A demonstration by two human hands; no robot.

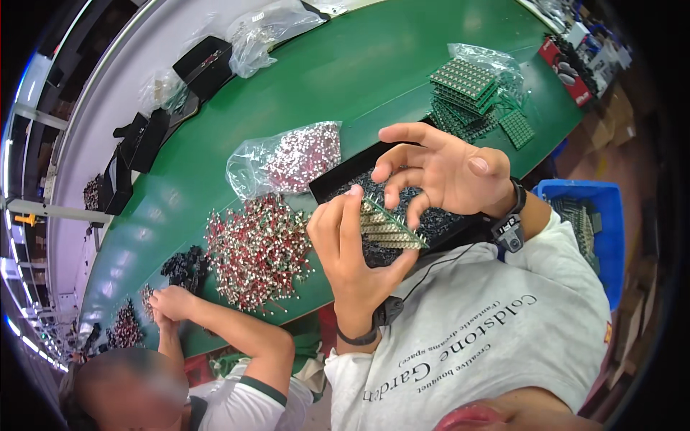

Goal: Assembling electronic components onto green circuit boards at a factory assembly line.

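And the left hand (346,262) grips a tilted green circuit panel (388,228) over the black tray (352,165), the right hand (456,176) spreading loosely curled fingers above it, red-and-white parts (255,251) heaped left of that tray.

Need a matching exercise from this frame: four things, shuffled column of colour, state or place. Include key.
Column one
1. Plastic bin at far right
2. Left hand
3. Large heap of loose parts
4. Stack of boards

Column two
A. Mixed red and white
B. Upper right of the picture, mostly green
C. Blue
D. Gripping a pin-studded panel

Pairs: 1-C, 2-D, 3-A, 4-B
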